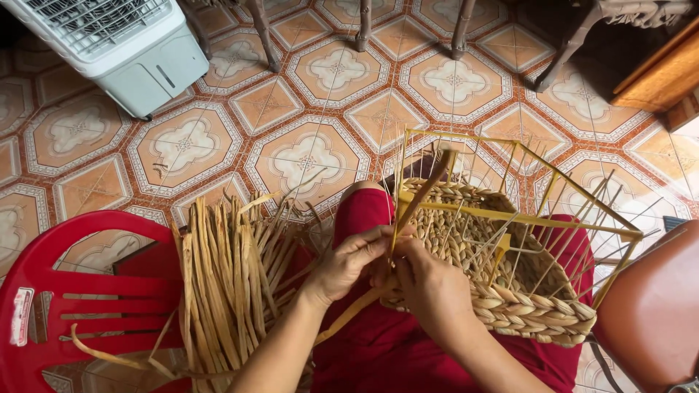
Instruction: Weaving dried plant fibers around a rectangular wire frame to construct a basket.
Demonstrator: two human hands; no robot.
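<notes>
Resting on the red-clad lap, a half-woven basket (502, 291) on a yellow wire frame (524, 218) is being worked. A flat dried strand (422, 193) is being pinched by the left hand (348, 262) against a wire, while the right hand (429, 284) is being closed around the strand lower down. The strand is judged light, pliable but brittle, best gripped near the weave. A bundle of spare strands (226, 284) is lying alongside, beside a red chair (80, 291); upright wires are crowding the fingers.
</notes>
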